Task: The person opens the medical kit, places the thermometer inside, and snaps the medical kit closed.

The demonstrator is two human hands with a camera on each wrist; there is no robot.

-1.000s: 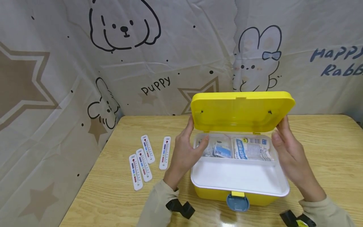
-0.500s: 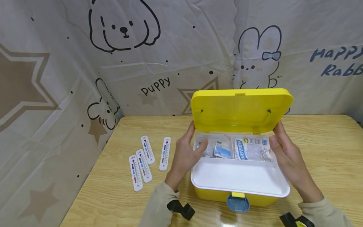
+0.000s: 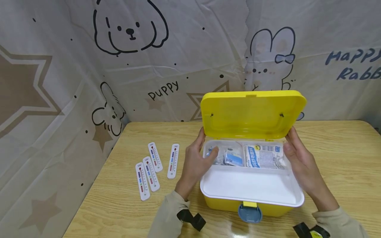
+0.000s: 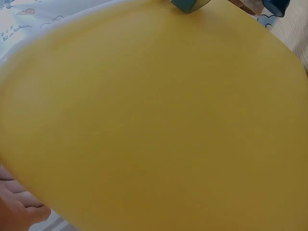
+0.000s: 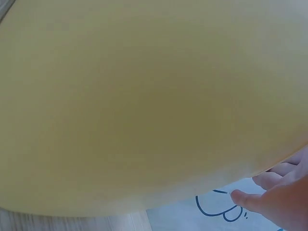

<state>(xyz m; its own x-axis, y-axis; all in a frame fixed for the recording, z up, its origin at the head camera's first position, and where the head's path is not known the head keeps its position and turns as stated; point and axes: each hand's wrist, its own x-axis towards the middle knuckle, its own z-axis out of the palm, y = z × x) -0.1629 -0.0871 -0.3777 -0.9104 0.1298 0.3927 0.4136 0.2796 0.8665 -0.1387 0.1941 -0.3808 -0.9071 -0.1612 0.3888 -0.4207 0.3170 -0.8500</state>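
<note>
A yellow first-aid box (image 3: 217,203) with a white tray (image 3: 250,183) stands on the table, its yellow lid (image 3: 253,115) raised and facing me. My left hand (image 3: 196,158) is at the box's left side, fingertips at the lid's lower left corner and thumb over the tray edge. On the other side my right hand (image 3: 303,162) has its fingertips at the lid's lower right corner, thumb apart. The tray's back compartments hold a blue-and-white packet (image 3: 233,157) and a gauze packet (image 3: 265,157). Both wrist views are mostly filled by yellow box wall (image 4: 154,120).
Several white thermometer cards (image 3: 172,161) lie on the wooden table (image 3: 119,198) left of the box. A blue latch (image 3: 250,212) hangs open at the box's front. Behind the table hangs a printed cloth (image 3: 202,49).
The lid has tilted a little farther back, its upper edge rising in the head view. My right hand has shifted slightly left along with it; the left hand has barely moved.
</note>
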